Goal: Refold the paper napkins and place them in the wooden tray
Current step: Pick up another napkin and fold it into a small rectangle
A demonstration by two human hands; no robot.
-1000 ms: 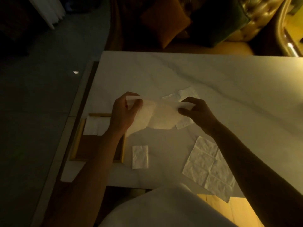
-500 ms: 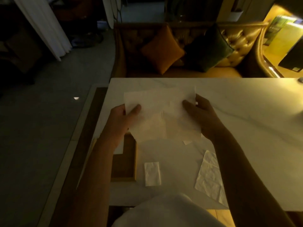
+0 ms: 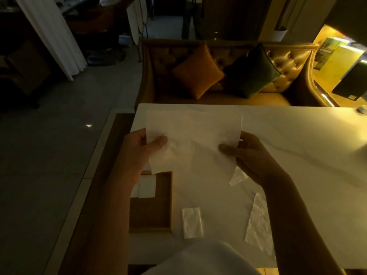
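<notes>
I hold an unfolded white paper napkin [image 3: 192,139] spread upright above the white table. My left hand [image 3: 139,153] pinches its left edge and my right hand [image 3: 246,155] pinches its right edge. Below my left forearm sits the wooden tray [image 3: 158,211] at the table's left edge, with a folded white napkin [image 3: 147,186] lying in its far part. A small folded napkin [image 3: 192,222] lies on the table just right of the tray. An unfolded napkin [image 3: 258,225] lies flat beside my right forearm, and another piece of napkin [image 3: 237,176] peeks out under the held one.
The white marble table [image 3: 288,147] stretches away to the right. Behind it stands a tufted sofa [image 3: 286,66] with an orange cushion [image 3: 197,71] and a dark green cushion [image 3: 251,71]. Floor lies to the left. A small object [image 3: 361,110] rests at the far right table edge.
Both hands have lifted the napkin from low over the table and spread it wider and upright. The camera has tilted up, bringing the sofa and room into view.
</notes>
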